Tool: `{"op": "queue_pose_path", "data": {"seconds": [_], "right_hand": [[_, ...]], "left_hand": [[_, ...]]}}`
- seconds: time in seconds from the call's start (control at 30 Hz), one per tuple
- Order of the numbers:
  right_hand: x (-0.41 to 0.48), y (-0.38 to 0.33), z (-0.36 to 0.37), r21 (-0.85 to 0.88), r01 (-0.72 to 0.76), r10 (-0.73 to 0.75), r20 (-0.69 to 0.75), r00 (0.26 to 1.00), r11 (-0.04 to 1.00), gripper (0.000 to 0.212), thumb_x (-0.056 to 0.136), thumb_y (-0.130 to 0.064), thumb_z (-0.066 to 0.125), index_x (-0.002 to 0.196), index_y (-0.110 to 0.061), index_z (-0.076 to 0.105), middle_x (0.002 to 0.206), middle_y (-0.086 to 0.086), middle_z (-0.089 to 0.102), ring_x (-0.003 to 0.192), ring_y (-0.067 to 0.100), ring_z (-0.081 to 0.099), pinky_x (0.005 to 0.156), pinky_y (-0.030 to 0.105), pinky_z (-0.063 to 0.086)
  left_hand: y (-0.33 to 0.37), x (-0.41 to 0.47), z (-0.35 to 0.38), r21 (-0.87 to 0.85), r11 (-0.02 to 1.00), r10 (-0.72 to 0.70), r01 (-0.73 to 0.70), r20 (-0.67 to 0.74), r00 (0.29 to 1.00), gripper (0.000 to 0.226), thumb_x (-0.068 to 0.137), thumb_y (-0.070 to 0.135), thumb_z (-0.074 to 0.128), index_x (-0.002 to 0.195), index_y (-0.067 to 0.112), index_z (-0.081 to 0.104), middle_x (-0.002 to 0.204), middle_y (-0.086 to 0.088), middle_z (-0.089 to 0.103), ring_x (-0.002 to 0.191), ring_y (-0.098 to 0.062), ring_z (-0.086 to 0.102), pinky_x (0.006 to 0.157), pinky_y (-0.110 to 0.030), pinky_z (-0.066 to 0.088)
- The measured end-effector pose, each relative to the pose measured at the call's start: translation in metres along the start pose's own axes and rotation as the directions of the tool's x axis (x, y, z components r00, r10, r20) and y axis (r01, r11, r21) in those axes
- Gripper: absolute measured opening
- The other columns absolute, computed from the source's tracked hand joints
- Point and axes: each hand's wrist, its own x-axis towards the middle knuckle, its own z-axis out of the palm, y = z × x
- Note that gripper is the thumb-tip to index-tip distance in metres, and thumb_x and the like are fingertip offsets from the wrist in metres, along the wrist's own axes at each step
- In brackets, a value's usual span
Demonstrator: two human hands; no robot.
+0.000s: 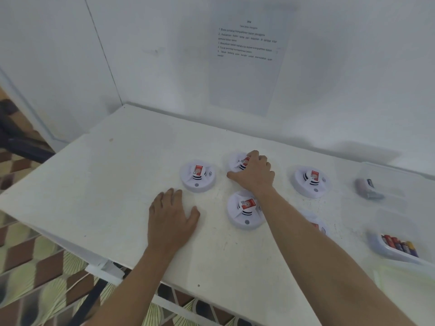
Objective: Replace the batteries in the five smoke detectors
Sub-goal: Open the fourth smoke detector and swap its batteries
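Note:
Several round white smoke detectors with red labels lie on the white table (98, 184). My right hand (255, 175) curls its fingers over the far middle detector (236, 161) and grips it. My left hand (170, 214) lies flat on the table with fingers straight, just below the left detector (197, 176). Another detector (244, 211) sits close under my right forearm, one (310, 181) stands to the right, and one (317, 223) is mostly hidden behind my right arm.
A white tray (386, 249) with several batteries sits at the right edge. A clear container (397, 182) with dark batteries (368, 189) stands behind it. A printed instruction sheet (247, 55) hangs on the wall. The table's front edge drops to a patterned floor.

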Motion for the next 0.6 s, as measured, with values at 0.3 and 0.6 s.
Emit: {"op": "queue_pose_path", "data": {"seconds": [0.3, 0.6], "right_hand": [[-0.057, -0.003, -0.04, 0.683, 0.07, -0.121, 0.027, 0.992, 0.728, 0.07, 0.076, -0.041, 0.085, 0.128, -0.024, 0.042, 0.121, -0.002, 0.055, 0.106, 0.015, 0.062, 0.075, 0.022, 0.049], [-0.115, 0.052, -0.088, 0.902, 0.068, -0.37, 0.106, 0.923, 0.427, 0.08, 0.068, -0.04, 0.079, 0.139, -0.034, 0.043, 0.126, 0.004, 0.055, 0.106, 0.008, 0.063, 0.089, 0.031, 0.056]], "left_hand": [[0.003, -0.001, -0.006, -0.162, 0.983, -0.081, 0.081, 0.007, 0.997, 0.082, 0.072, 0.063, 0.038, 0.135, 0.011, 0.053, 0.141, -0.01, 0.051, 0.134, -0.033, 0.039, 0.106, -0.049, 0.038], [0.088, -0.021, -0.048, -0.661, 0.751, 0.035, -0.004, 0.034, 0.999, 0.019, 0.092, 0.026, 0.066, 0.111, 0.03, 0.065, 0.124, 0.015, 0.059, 0.122, -0.011, 0.051, 0.101, -0.033, 0.044]]}}
